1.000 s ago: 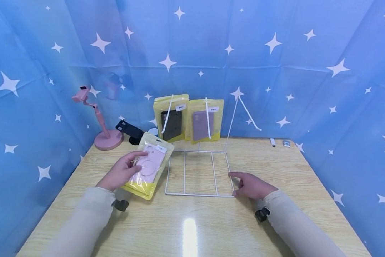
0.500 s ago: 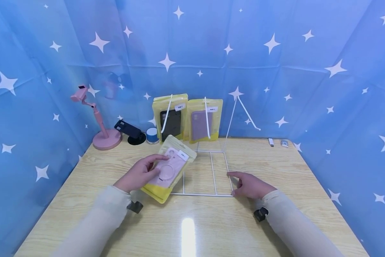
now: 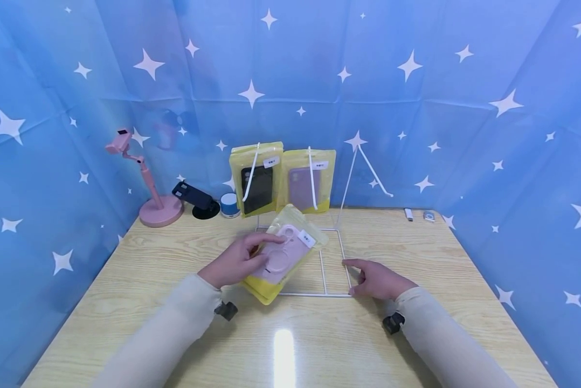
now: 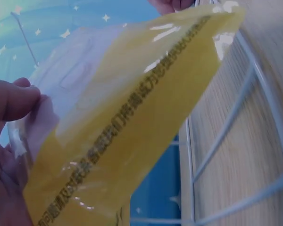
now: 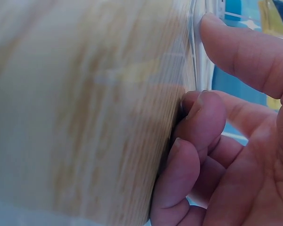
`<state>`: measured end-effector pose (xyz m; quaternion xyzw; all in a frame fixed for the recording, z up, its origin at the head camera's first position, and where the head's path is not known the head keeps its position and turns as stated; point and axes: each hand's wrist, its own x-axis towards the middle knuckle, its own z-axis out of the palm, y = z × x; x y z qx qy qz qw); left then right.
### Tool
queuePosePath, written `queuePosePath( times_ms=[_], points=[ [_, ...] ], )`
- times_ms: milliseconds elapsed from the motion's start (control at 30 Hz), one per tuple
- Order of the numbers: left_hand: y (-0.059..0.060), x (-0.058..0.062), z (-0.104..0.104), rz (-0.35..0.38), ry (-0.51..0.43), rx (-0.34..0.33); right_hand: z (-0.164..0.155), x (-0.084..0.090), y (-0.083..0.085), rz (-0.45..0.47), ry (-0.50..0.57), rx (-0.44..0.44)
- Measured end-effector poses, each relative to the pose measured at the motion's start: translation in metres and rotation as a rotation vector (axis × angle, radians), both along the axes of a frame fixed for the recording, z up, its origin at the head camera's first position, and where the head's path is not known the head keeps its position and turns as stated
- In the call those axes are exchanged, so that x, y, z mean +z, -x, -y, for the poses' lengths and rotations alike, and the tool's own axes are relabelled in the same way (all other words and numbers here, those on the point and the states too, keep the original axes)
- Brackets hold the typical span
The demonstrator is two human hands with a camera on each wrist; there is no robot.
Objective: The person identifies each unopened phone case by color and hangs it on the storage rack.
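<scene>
My left hand (image 3: 239,261) grips a bagged pink phone case (image 3: 279,256), thumb and index finger on its front. The bag, clear above and yellow below, tilts over the base of the white wire display rack (image 3: 336,230), hiding part of it. In the left wrist view, the thumb (image 4: 14,100) presses the bag's side, and dark lettering runs along its yellow part (image 4: 118,127). My right hand (image 3: 380,280) holds the rack base at its right side wire and front corner. In the right wrist view, its thumb (image 5: 240,54) touches the wire, the other fingers curled by the tabletop.
Bagged black phone cases (image 3: 256,188) and bagged purple cases (image 3: 304,188) hang on two rack hooks; a third hook (image 3: 375,171) is bare. Back left are a pink stand (image 3: 160,211), a black phone case on a stand (image 3: 193,195) and a blue-white cylinder (image 3: 229,205). Small items (image 3: 409,214) lie back right.
My left hand has carried the bagged pink phone case rightward, from left of the rack to over its base. The right hand stays at the base's right side.
</scene>
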<state>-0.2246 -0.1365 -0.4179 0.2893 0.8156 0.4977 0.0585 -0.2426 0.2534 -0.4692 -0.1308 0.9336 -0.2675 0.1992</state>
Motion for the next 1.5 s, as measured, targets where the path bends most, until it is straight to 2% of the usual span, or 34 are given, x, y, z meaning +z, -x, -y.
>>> queuePosePath(
  times_ms=[133, 267, 367, 467, 667, 900, 1067, 1267, 1500],
  points=[
    [0.005, 0.004, -0.018, -0.037, -0.019, -0.058, -0.001, -0.001, 0.001, 0.003, 0.003, 0.003],
    [0.007, 0.008, -0.037, -0.026, -0.03, -0.101, -0.001, -0.002, 0.002, -0.003, 0.018, 0.014],
    [0.009, 0.012, -0.05, -0.047, -0.021, -0.124, -0.001, -0.001, 0.003, -0.002, 0.025, 0.013],
    [0.012, 0.016, -0.061, -0.098, -0.011, -0.129, 0.0, 0.0, 0.003, 0.005, 0.024, 0.0],
    [0.017, 0.021, -0.079, -0.246, 0.025, -0.145, 0.0, 0.001, 0.002, 0.014, 0.021, -0.005],
    [0.017, 0.034, -0.097, -0.334, 0.083, -0.13, -0.001, 0.0, 0.004, -0.007, 0.025, 0.016],
    [0.018, 0.042, -0.107, -0.395, 0.094, -0.132, -0.001, -0.002, 0.003, 0.014, 0.019, 0.002],
    [0.016, 0.049, -0.11, -0.393, 0.07, -0.129, 0.0, -0.001, 0.003, 0.03, 0.016, -0.028],
    [0.016, 0.053, -0.112, -0.444, 0.062, -0.137, 0.0, 0.0, 0.002, 0.028, 0.013, -0.019]
  ],
)
